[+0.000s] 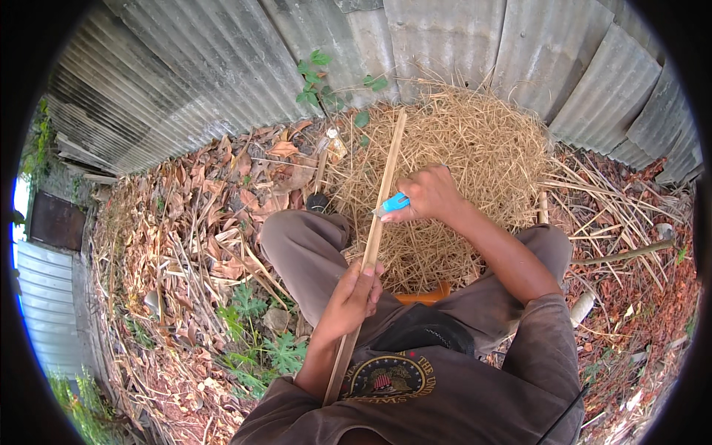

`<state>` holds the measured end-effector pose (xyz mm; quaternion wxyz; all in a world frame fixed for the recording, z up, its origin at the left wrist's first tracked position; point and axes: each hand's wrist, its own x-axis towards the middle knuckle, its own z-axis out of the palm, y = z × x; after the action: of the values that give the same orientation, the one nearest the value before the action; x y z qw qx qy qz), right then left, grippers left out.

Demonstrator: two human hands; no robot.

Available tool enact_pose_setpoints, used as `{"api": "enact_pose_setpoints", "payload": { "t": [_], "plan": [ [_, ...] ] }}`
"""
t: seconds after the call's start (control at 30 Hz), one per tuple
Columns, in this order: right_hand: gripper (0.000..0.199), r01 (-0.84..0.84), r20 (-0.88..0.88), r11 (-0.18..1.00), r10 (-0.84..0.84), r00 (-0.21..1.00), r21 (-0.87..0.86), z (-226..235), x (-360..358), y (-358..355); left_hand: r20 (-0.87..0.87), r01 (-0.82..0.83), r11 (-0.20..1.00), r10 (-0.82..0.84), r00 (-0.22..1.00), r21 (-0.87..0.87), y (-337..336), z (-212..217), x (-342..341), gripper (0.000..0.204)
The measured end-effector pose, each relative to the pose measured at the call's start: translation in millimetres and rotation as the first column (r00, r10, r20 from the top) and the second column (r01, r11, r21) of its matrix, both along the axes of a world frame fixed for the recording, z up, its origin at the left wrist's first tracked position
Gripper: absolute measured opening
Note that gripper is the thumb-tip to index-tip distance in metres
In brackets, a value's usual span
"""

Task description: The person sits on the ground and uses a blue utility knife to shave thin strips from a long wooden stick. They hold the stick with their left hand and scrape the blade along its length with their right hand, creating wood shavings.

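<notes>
A long, narrow wooden strip (387, 178) slants from my chest up and away over my lap. My left hand (354, 293) is closed around its lower part, thumb lying along the wood. In my right hand (426, 194) is a utility knife (394, 202) with a bright blue handle, gripped in closed fingers. Its short blade meets the strip's edge, a little above my left hand. The strip's lower end rests against my shirt near the left forearm.
A heap of dry straw-like shavings (467, 156) lies in front of my knees. Corrugated metal sheets (222, 67) form a wall behind it. Dead leaves (200, 200) and green weeds (259, 341) cover ground at the left. Thin sticks (623, 222) lie at the right.
</notes>
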<state>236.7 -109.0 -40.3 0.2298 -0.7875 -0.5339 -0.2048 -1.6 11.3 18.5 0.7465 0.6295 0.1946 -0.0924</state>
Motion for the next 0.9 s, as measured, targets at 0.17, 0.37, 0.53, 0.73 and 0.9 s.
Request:
{"api": "enact_pose_setpoints", "payload": {
  "t": [0.17,0.37,0.53,0.73,0.9],
  "plan": [
    [0.079,0.216,-0.103,0.964,-0.233,0.967,-0.154,4.3,37.4,-13.2,-0.029,0.034,0.999,-0.035,0.999,-0.034,-4.8,-1.5,-6.9,0.027],
    [0.077,0.34,-0.175,0.912,-0.382,0.907,-0.229,-4.2,76.4,-19.9,-0.03,0.083,0.995,-0.085,0.996,-0.048,-7.0,-7.2,-11.7,0.028],
    [0.092,0.772,-0.441,0.548,-0.809,0.389,-0.324,-15.5,170.1,-101.4,0.017,0.252,0.968,-0.252,0.968,0.009,-16.3,17.9,-34.1,0.028],
    [0.085,0.544,-0.537,0.797,-0.589,0.604,-0.262,22.7,101.5,-48.8,0.04,-0.02,0.96,0.032,0.999,-0.279,17.1,3.8,-16.0,0.033],
    [0.065,0.131,-0.558,0.986,-0.165,0.813,-0.101,45.2,-8.6,-26.8,0.061,-0.062,0.979,0.075,0.995,-0.195,21.3,-0.3,-4.5,0.036]
  ]
}}
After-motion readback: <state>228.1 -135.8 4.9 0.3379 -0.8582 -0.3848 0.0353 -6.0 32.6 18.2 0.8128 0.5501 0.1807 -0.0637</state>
